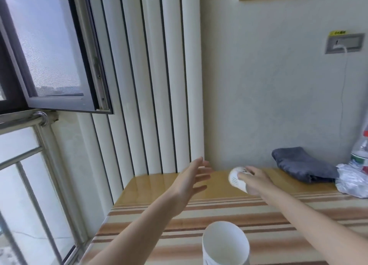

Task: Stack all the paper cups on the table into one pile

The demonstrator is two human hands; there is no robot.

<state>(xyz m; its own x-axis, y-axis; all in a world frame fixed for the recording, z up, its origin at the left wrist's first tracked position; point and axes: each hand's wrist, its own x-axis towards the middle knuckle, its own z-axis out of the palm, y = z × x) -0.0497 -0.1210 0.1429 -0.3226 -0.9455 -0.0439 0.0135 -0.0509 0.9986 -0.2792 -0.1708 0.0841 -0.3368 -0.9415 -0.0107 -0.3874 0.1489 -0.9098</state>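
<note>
A white paper cup (236, 178) is held sideways above the far part of the table (151, 187), its bottom facing left; my right hand (254, 182) is closed around it. My left hand (192, 178) hovers to its left with fingers spread and nothing in it, a short gap from the cup. Another white paper cup (226, 244) stands upright at the near edge of the view, its mouth open toward me; its lower part is cut off by the frame.
The table carries a striped cloth (268, 235). A folded dark grey cloth (300, 165) lies at the back right by the wall, with a crumpled plastic bag (352, 182) and a bottle (361, 151) beside it. An open window (49, 51) and a railing are left.
</note>
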